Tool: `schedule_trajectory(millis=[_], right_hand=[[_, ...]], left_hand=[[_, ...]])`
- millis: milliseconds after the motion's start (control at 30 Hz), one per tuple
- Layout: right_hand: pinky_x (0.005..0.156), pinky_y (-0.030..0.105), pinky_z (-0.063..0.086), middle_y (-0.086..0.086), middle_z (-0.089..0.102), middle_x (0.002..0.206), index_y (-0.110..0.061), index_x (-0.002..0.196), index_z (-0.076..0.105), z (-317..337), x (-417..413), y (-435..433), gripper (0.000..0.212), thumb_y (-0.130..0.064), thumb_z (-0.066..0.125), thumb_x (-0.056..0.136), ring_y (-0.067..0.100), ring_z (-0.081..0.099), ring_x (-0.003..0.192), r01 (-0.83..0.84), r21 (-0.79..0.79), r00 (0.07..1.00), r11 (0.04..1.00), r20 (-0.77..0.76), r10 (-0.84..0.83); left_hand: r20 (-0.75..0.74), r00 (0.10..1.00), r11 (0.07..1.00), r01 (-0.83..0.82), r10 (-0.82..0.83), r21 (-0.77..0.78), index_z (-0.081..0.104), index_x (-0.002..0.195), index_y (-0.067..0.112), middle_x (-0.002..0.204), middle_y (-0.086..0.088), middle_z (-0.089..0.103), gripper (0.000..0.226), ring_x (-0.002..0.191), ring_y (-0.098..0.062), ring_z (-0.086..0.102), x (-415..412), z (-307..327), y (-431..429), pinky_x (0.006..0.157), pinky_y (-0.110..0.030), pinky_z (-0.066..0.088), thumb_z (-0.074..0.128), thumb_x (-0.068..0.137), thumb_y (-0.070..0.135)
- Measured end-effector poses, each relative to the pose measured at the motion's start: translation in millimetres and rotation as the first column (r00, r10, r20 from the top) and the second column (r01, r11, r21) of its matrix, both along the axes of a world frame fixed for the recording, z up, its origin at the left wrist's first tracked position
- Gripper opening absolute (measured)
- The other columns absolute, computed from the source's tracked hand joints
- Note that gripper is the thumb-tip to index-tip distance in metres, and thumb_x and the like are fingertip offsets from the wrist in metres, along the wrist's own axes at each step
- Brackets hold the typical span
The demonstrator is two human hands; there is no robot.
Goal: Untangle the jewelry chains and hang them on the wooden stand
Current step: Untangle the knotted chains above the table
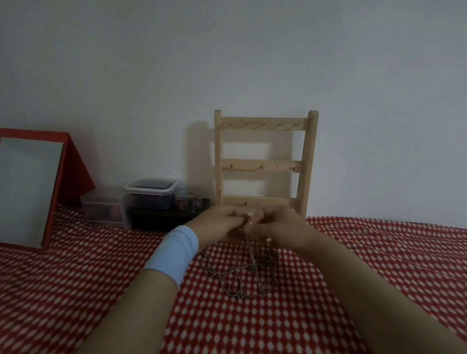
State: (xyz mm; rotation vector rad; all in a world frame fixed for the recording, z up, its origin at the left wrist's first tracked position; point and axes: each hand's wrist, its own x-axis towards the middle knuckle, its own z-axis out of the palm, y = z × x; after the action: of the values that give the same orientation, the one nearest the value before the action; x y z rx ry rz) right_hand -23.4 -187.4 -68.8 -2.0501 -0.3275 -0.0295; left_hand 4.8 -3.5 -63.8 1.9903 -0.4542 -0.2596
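A tangle of thin metal jewelry chains [238, 277] lies on the red-and-white patterned cloth [357, 264], with strands rising from it to my hands. My left hand [216, 222], with a light blue band on its wrist, and my right hand [276, 222] meet just above the heap, fingers curled and pinching the chain between them. The wooden stand [263, 162] leans upright against the wall right behind my hands. It has three crossbars with small hooks, and no chain hangs on any of them. My hands hide the stand's foot.
A red-framed mirror [23, 190] leans against the wall at the left. Clear plastic boxes [150, 194] and a small jar [188, 200] sit between the mirror and the stand. The patterned cloth stretches wide to the right and front.
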Motion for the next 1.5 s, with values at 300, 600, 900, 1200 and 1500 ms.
schedule_trajectory(millis=[300,600,900,1200,1500], right_hand=[[0.058,0.027,0.054,0.018,0.075,0.097,-0.001,0.109,0.064,1,6,-2,0.026,-0.022,0.049,0.107,0.017,0.068,0.067,0.203,0.438,0.977,0.876,-0.148,-0.152],[0.066,0.035,0.056,0.001,0.047,0.066,-0.011,0.093,0.049,10,6,1,0.022,-0.021,0.039,0.111,0.015,0.048,0.055,0.192,0.771,0.972,0.607,-0.234,-0.011],[0.058,0.025,0.041,-0.004,0.053,0.071,-0.017,0.085,0.055,10,2,-9,0.024,-0.028,0.049,0.106,0.012,0.048,0.060,0.243,0.116,0.968,0.963,0.042,-0.249],[0.090,0.027,0.057,0.000,0.073,0.113,-0.021,0.108,0.077,-8,11,-12,0.019,-0.022,0.069,0.091,0.012,0.065,0.097,0.188,-0.738,0.976,0.648,0.067,-0.207],[0.062,0.029,0.056,0.010,0.077,0.096,-0.010,0.121,0.068,1,0,2,0.026,-0.010,0.055,0.099,0.020,0.068,0.065,-0.138,0.056,0.953,0.989,-0.264,0.148]], left_hand=[[-0.208,0.963,0.979,0.145,-0.173,-0.140,0.065,0.115,0.012,0.092,-0.006,0.073,0.020,0.074,-0.017,0.067,-7,-2,0,0.076,-0.030,0.054,0.052,0.100,0.017],[0.029,1.000,0.968,-0.003,-0.004,0.252,0.070,0.068,0.011,0.076,-0.013,0.072,0.039,0.077,-0.017,0.068,-9,27,15,0.088,-0.027,0.044,0.060,0.092,0.040],[-0.102,0.994,0.995,0.032,-0.022,0.094,0.060,0.069,0.007,0.053,-0.008,0.051,0.035,0.050,-0.018,0.050,2,13,33,0.081,-0.035,0.044,0.054,0.097,0.026],[-0.160,0.978,0.973,0.160,-0.133,0.169,0.076,0.102,0.019,0.087,-0.003,0.072,0.021,0.077,-0.020,0.067,1,-4,16,0.081,-0.038,0.058,0.056,0.099,0.023],[0.035,0.995,0.984,0.083,-0.090,0.158,0.069,0.107,0.023,0.094,-0.004,0.076,0.015,0.078,-0.018,0.070,2,-2,11,0.058,-0.017,0.048,0.058,0.097,0.027]])
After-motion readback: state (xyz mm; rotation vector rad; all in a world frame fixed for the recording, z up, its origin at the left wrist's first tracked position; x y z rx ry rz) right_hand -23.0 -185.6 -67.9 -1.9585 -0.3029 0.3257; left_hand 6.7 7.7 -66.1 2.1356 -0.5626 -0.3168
